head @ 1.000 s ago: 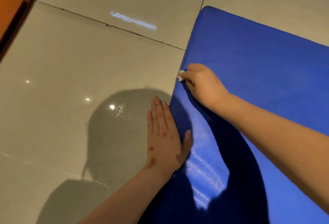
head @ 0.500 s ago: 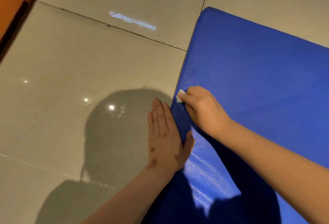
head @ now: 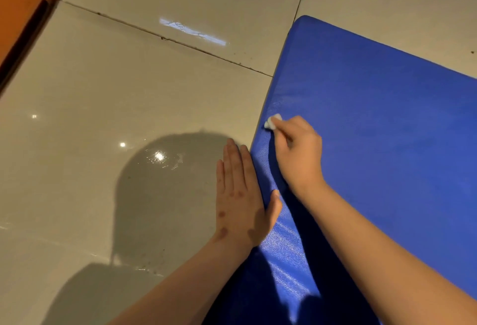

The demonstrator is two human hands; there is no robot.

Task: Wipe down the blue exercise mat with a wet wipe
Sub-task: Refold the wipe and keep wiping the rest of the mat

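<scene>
The blue exercise mat lies on the tiled floor and fills the right side of the head view. My right hand holds a small bunched white wet wipe against the mat near its left edge; only the wipe's tip shows past my fingers. My left hand lies flat with straight fingers on the floor along the mat's left edge, its thumb resting on the mat.
Glossy beige floor tiles with dark grout lines spread to the left and behind the mat. An orange object with a dark edge sits in the top left corner. Shadows of my head and arms fall on the floor.
My right hand drew the wipe back along the mat's left edge toward me, then shifted slightly right and away again. My left hand stayed flat in place.
</scene>
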